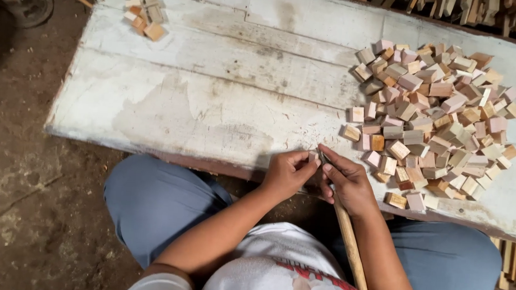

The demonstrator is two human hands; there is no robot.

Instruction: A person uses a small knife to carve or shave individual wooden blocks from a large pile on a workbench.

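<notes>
My left hand (pixel 286 172) pinches a small pale wooden block (pixel 313 157) at the near edge of a worn white-painted board (pixel 213 94). My right hand (pixel 346 181) grips a tool with a long wooden handle (pixel 350 243), and its tip meets the small block. The handle runs back down between my knees. Both hands sit just left of a large pile of small wooden blocks (pixel 435 123).
A small cluster of several wooden blocks (pixel 145 14) lies at the board's far left corner. Wood strips are stacked beyond the board's far edge (pixel 457 8). Dirt floor (pixel 24 166) is to the left. My knees in grey trousers (pixel 153 198) are below the board.
</notes>
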